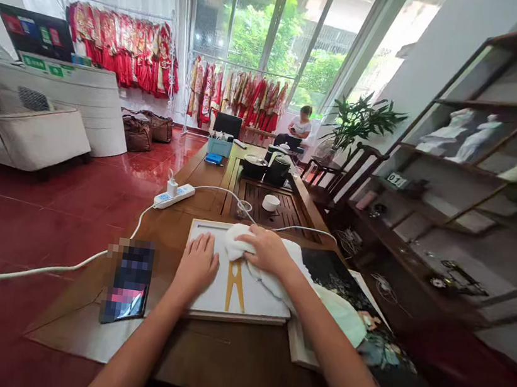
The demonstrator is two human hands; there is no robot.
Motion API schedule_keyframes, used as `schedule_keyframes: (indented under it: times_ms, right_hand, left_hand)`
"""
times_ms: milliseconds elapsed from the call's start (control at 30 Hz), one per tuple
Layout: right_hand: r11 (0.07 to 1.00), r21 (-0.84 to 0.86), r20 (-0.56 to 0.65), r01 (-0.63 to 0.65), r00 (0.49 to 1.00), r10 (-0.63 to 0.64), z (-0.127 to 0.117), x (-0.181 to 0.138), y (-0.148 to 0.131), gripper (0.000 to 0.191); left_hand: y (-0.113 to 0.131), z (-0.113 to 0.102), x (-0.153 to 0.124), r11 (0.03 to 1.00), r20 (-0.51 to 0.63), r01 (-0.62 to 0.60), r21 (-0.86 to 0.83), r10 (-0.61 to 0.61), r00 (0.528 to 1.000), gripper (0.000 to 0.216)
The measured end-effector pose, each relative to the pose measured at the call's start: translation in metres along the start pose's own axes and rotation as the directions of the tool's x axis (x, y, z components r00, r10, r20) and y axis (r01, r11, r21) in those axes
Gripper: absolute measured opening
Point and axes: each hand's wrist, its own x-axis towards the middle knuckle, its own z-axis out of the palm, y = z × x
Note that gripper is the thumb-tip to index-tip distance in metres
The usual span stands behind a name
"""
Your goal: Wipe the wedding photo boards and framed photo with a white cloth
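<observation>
Far left, a pale sofa point(37, 139) stands on the red floor before a white curved counter point(100, 109); behind these, red and gold garments point(121, 42) hang on a rack, with brown bags point(137, 133) on the floor below. At the left edge of the wooden table point(217, 366) is a dark phone point(132, 285), partly pixelated; beyond it, a white power strip point(175, 196) bears a plugged-in adapter. Left hand point(197, 265): laid palm-down on the left part of a white framed board point(263, 305), fingers forward, grasping nothing. Board lies flat on the table, directly before the wearer; a yellow forked shape point(234, 282) shows on its face, between the two forearms. White cloth point(236, 243): bunched at the board's far side, just above the yellow shape, its loose part trailing right over the board. Right hand point(269, 251): fingers closed over the bunched cloth, pressing it to the board. Beyond the board, a white cup point(270, 203) sits on a slatted tea tray point(258, 193); farther back, another person point(300, 126) is seated by the window. Right of the board lies a dark floral panel point(331, 270). Far right: shelving with white figurines point(480, 139).
</observation>
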Motion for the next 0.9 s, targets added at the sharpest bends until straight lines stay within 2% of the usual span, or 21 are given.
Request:
schedule_keyframes:
  times_ms: [233, 567, 767, 900]
  right_hand:
    - [0.981, -0.081, 0.109, 0.177, 0.980, -0.168, -0.001, -0.007, -0.029, 0.035]
    - [0.937, 0.029, 0.177, 0.347, 0.921, -0.347, -0.019, -0.052, -0.058, 0.031]
    - [0.941, 0.051, 0.183, 0.336, 0.923, -0.339, -0.024, -0.058, -0.065, 0.026]
    - [0.954, 0.091, 0.158, 0.285, 0.942, -0.296, -0.028, -0.062, -0.059, 0.038]
  left_hand:
    - [0.000, 0.001, 0.001, 1.000, 0.004, -0.005, 0.020, 0.004, 1.000, 0.052]
    - [0.000, 0.001, 0.001, 0.998, -0.019, -0.013, 0.056, 0.014, 1.000, 0.051]
    - [0.002, -0.001, 0.000, 0.998, -0.011, -0.009, 0.054, 0.010, 1.000, 0.051]
    - [0.003, -0.004, 0.000, 0.999, 0.011, -0.006, 0.045, 0.006, 1.000, 0.051]
